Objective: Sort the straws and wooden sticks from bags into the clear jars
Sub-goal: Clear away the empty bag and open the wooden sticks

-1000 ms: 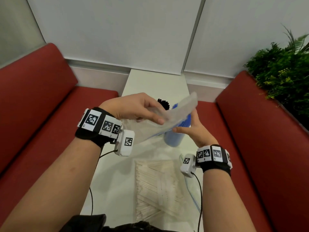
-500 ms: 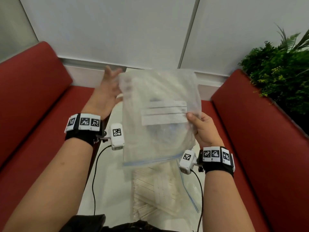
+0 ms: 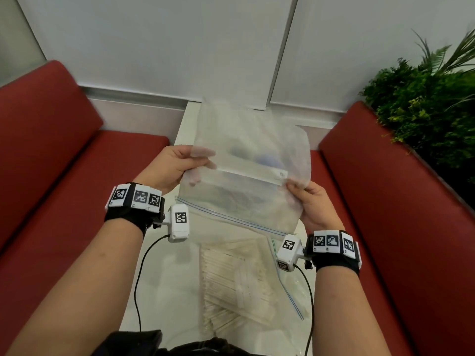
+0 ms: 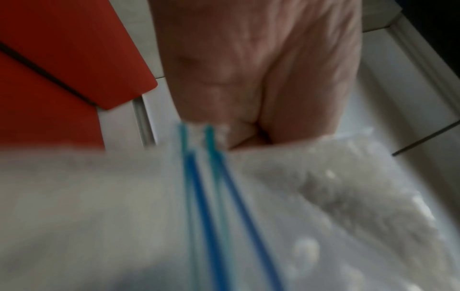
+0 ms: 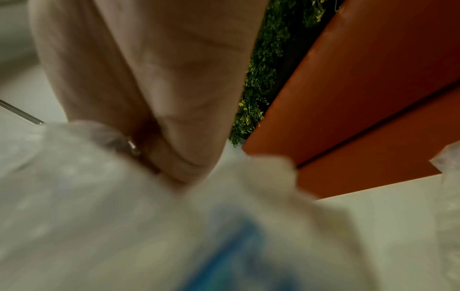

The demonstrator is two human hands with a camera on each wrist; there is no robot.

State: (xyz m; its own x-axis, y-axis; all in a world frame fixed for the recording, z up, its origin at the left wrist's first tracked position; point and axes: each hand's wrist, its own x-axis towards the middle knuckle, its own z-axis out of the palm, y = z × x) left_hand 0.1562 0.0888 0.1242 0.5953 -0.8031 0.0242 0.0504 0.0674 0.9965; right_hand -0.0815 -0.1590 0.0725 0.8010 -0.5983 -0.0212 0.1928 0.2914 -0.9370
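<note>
The left hand [image 3: 177,165] is pinching the left edge of a clear zip bag [image 3: 246,170], thumb on top, fingers underneath. The bag is hanging between the hands above the white surface [image 3: 159,291], its blue zip line nearest the person, running left to right; it looks frosted, limp and empty. The right hand [image 3: 312,204] is pinching the right edge. Below, nearer the body, a bag of wooden sticks [image 3: 231,283] is lying flat, equally reachable.
</note>
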